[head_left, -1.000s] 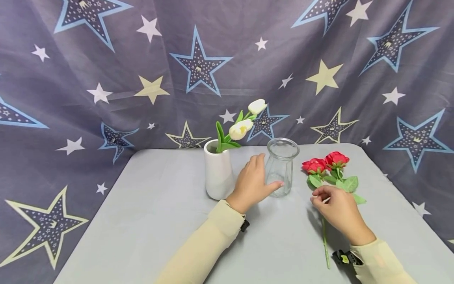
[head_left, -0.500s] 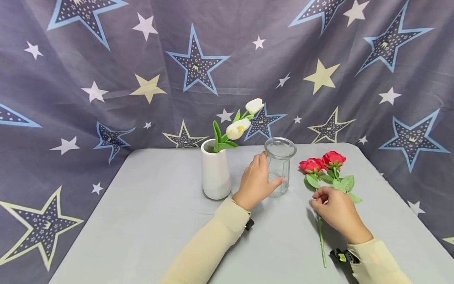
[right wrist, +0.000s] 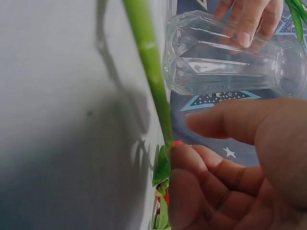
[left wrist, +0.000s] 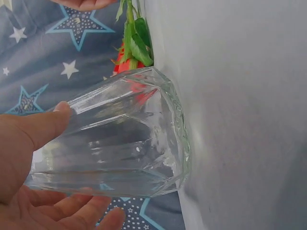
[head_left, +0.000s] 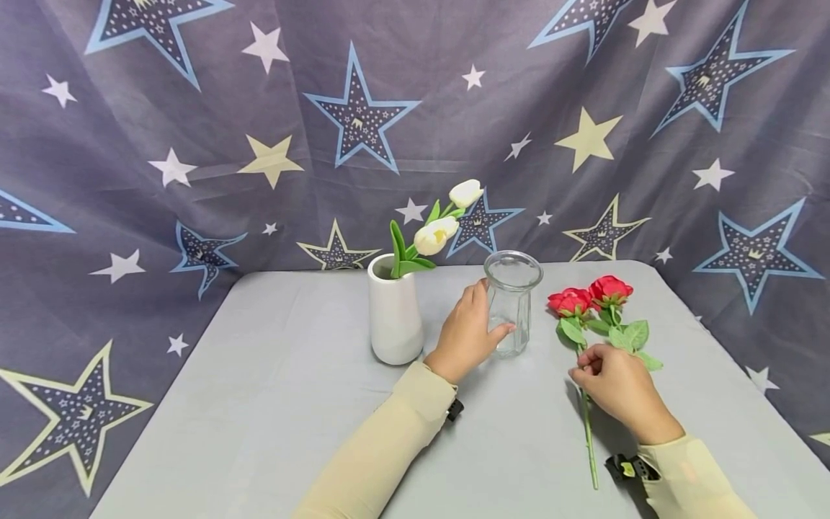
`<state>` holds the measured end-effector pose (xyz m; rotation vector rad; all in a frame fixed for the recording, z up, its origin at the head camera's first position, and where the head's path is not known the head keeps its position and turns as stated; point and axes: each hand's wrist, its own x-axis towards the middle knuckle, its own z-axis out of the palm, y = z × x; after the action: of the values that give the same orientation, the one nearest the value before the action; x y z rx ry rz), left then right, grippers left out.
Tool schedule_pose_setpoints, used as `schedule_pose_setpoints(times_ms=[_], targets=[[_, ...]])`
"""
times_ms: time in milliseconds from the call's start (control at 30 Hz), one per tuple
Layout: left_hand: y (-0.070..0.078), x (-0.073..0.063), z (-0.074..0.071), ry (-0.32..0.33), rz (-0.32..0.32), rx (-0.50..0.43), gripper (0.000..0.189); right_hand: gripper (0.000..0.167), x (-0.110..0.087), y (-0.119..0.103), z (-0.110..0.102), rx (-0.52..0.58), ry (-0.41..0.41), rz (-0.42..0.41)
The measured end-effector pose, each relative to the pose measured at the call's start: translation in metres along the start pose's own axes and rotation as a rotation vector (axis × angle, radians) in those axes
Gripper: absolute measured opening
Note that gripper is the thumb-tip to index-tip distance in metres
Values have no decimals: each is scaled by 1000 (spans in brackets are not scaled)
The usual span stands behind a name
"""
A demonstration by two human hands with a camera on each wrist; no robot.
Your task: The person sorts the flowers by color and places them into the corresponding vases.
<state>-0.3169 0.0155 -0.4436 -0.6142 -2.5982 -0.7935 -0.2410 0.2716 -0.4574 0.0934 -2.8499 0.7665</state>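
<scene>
Nearest: sleeves (head_left: 382,447), cut off by the lower frame edge. Then right hand (head_left: 612,376) at the stem (head_left: 589,441) of the red roses (head_left: 570,301), right side of the tabletop (head_left: 259,404). Fingers half curled, forefinger close against the stem, thumb apart with a visible gap; no closed pinch. Set thumb and forefinger square across the stem, below the leaves (head_left: 637,334); lift gently without dragging the flower heads. Impossible to confirm: contact of forefinger with stem, or one stem versus two, with the upper part hidden behind the hand.

Farther in: left hand (head_left: 462,333) round the upright glass jar (head_left: 520,310), thumb on one side, fingers moderately spread on the other. Steady with light, even pressure; smooth glass, probably slippery. Grip force unreadable.

Beyond: white vase (head_left: 395,321) with white tulips (head_left: 435,236), just beside the left wrist; avoid knocking. Lower tulip stems hidden inside. Farthest: star-print cloth (head_left: 214,122), cropped at top and sides.
</scene>
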Motion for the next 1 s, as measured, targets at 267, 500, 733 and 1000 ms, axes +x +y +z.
schedule_pose_setpoints(times_ms=[267,500,733,1000], targets=[[-3,0,2,-11,-6,-10,91,16,-1,1,0,0,-17,25],[-2,1,1,2,-6,24,90,20,-2,4,0,-6,-26,31],[-1,0,0,41,-17,120,92,17,-1,7,0,15,-63,67],[0,-1,-1,49,-61,201,86,16,0,8,1,42,-117,110]])
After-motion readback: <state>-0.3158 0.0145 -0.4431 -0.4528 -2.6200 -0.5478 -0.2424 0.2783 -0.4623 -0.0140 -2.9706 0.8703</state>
